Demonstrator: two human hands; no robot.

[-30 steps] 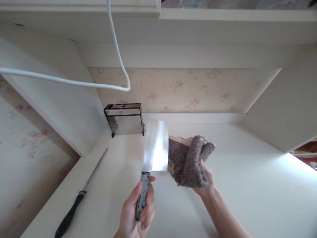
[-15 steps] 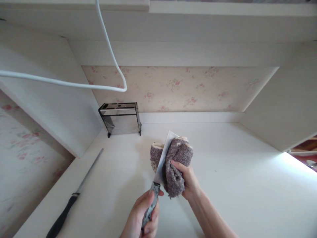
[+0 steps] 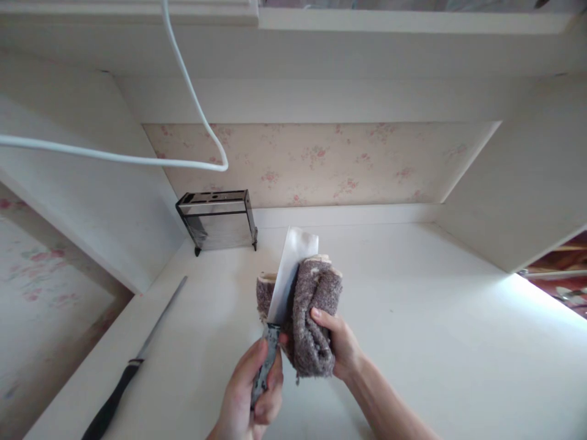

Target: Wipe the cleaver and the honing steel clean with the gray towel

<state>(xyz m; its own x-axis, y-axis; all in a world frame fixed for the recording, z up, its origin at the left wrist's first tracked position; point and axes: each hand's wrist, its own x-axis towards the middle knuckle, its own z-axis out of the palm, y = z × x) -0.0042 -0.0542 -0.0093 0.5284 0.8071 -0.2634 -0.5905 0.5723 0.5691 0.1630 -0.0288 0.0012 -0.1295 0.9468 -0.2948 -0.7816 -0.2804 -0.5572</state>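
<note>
At the far left, floral wallpaper (image 3: pixel 36 287) borders the white bench (image 3: pixel 413 342), and a white cable (image 3: pixel 114 157) crosses the upper view before bending upward. On the bench's left side lies a sharpening steel (image 3: pixel 123 379), its black handle toward the person and its rod slanting away to the right. Farther back stands a slotted metal stand (image 3: pixel 224 229) with black edges and small feet, near the rear wall. In the middle, the left hand (image 3: pixel 241 385) holds a cleaver (image 3: pixel 282 293) above the bench, its fingers curled around the worn grey handle, thumb along the side. The blade points away, tilted a little to the right, its top end bare. A brown-and-cream towel (image 3: pixel 315 284) is folded around the blade, one part showing left of it and the thicker bunch covering its right side. The right hand (image 3: pixel 345 348) pinches that bunch, thumb pressed on the near face; its other fingers are mostly hidden behind the cloth
</note>
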